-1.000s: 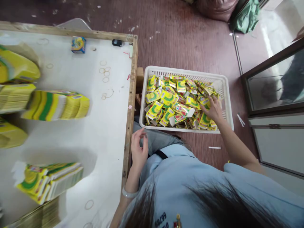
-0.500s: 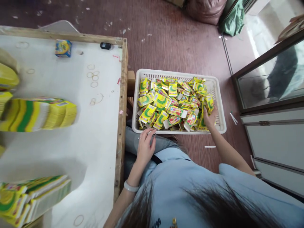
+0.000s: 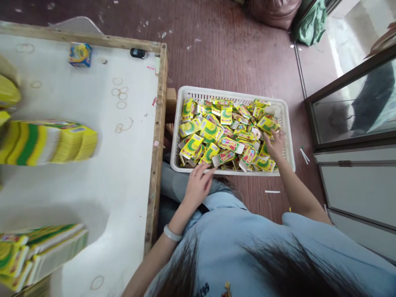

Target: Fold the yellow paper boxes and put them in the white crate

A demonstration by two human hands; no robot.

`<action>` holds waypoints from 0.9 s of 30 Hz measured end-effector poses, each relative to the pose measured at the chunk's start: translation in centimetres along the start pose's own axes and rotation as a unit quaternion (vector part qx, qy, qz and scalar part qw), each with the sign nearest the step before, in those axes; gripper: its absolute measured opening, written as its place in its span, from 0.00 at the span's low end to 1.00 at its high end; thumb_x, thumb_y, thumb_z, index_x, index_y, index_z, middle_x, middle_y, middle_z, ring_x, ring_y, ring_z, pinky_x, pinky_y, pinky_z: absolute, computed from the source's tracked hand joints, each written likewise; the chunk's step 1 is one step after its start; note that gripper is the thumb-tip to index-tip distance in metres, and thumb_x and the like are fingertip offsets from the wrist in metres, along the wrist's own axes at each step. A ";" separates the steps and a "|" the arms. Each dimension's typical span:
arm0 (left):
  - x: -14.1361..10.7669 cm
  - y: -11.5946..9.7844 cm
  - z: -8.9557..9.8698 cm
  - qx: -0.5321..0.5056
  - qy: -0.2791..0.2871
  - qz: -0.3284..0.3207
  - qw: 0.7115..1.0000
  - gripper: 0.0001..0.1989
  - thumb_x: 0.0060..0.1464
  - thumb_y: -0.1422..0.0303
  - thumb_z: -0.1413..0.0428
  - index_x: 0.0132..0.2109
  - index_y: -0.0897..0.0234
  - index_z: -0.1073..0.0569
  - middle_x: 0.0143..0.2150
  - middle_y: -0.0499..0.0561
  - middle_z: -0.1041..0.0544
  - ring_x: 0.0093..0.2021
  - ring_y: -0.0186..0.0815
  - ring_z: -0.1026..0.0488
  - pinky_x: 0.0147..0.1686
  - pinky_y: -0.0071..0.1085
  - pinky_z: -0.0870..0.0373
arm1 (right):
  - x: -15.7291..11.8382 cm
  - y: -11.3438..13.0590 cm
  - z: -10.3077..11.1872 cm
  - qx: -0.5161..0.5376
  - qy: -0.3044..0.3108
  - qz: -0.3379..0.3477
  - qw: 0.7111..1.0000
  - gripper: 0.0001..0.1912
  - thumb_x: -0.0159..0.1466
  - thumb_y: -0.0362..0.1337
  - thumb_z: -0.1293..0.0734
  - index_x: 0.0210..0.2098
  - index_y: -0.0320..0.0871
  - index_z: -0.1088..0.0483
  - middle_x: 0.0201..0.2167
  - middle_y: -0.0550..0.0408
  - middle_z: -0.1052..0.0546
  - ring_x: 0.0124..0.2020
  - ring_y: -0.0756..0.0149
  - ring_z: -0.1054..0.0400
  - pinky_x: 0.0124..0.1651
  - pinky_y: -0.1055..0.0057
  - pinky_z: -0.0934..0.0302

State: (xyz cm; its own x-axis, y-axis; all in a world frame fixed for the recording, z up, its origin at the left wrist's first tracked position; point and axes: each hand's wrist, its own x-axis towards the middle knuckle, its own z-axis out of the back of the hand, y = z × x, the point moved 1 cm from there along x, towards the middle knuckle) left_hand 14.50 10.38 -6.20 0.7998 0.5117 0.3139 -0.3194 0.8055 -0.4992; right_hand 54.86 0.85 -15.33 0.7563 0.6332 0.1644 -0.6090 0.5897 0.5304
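Observation:
A white plastic basket holds a heap of small yellow-and-green cardboard boxes, several with white end flaps sticking out. My right hand is over the basket's right end, its fingers spread against the heap. A yellow box lies just beyond those fingertips; they may be touching it. By the basket's near rim, my left hand hovers with loosely bent, parted fingers and nothing in it.
On the left stands a wood-edged white table with rows of flat yellow cartons, a blue-and-yellow box, a small black object and rubber bands. A glass door is at right, sacks at the back.
My right hand has spread its fingers, and the box by it now lies flatter and farther left. My left hand has shifted right along the near rim. The view has moved slightly.

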 end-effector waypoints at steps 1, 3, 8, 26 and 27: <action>0.8 -0.6 -0.9 0.001 0.039 -0.042 0.998 0.19 0.69 0.70 0.49 0.63 0.56 0.27 0.63 0.59 0.25 0.70 0.47 0.33 0.65 0.51 0.31 | -0.2 0.5 -0.3 -0.001 0.022 0.024 0.999 0.30 0.69 0.57 0.40 0.59 0.42 0.29 0.67 0.34 0.33 0.70 0.42 0.43 0.68 0.38 0.48; 2.8 -2.1 -3.4 0.002 0.126 -0.132 0.983 0.19 0.69 0.65 0.47 0.65 0.54 0.28 0.69 0.57 0.29 0.75 0.49 0.40 0.70 0.54 0.38 | -0.2 1.5 -0.8 0.017 0.024 0.050 0.998 0.26 0.67 0.55 0.38 0.53 0.44 0.24 0.60 0.40 0.25 0.64 0.47 0.34 0.67 0.45 0.44; 6.9 -3.2 -8.2 0.062 0.240 -0.137 0.959 0.27 0.67 0.54 0.44 0.65 0.67 0.28 0.66 0.66 0.26 0.76 0.56 0.43 0.71 0.59 0.43 | 3.5 2.2 0.7 -0.010 -0.071 0.014 0.997 0.23 0.71 0.45 0.45 0.51 0.41 0.25 0.48 0.39 0.21 0.55 0.48 0.30 0.64 0.44 0.41; 4.9 12.3 2.2 0.014 -0.097 0.295 0.950 0.37 0.63 0.64 0.46 0.75 0.73 0.47 0.78 0.72 0.49 0.79 0.53 0.53 0.76 0.52 0.51 | 10.0 1.8 1.9 0.019 0.043 0.154 0.987 0.07 0.61 0.38 0.33 0.38 0.45 0.25 0.40 0.48 0.21 0.53 0.52 0.29 0.64 0.52 0.37; 4.9 12.6 2.1 0.002 -0.106 0.328 0.939 0.38 0.63 0.65 0.46 0.75 0.73 0.48 0.78 0.72 0.48 0.79 0.53 0.50 0.76 0.52 0.50 | 9.6 1.8 2.1 0.031 0.036 0.152 0.987 0.08 0.63 0.38 0.34 0.40 0.45 0.26 0.42 0.47 0.21 0.51 0.53 0.28 0.62 0.53 0.35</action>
State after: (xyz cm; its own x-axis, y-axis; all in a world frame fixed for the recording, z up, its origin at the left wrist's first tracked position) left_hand 13.28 23.69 -9.26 0.3119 0.9455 0.0930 -0.7099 0.2970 -0.6386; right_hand 61.59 6.95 -11.07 0.5207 0.8116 0.2649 -0.7873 0.3365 0.5166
